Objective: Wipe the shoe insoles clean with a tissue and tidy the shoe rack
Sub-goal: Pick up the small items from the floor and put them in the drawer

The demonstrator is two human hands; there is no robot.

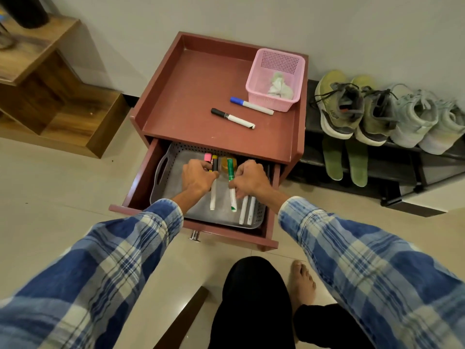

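Observation:
Both my hands reach into the open drawer (141, 187) of a red-brown cabinet. Inside it lies a grey tray (166, 172) with several markers. My left hand (197, 176) is closed on a black-capped marker (214, 195). My right hand (249, 178) is closed on a green marker (231, 187). A crumpled tissue (279, 86) lies in a pink basket (275, 78) on the cabinet top. At the right, green shoes (337, 107) and pale blue shoes (417, 117) stand on a black shoe rack (312, 122). Two green insoles (344, 159) lie on its lower shelf.
A blue-capped marker (251, 105) and a black-capped marker (232, 118) lie loose on the cabinet top (196, 96). A wooden shelf unit (57, 102) stands at the left. My bare foot (302, 283) and dark trouser leg (251, 303) are on the tiled floor below the drawer.

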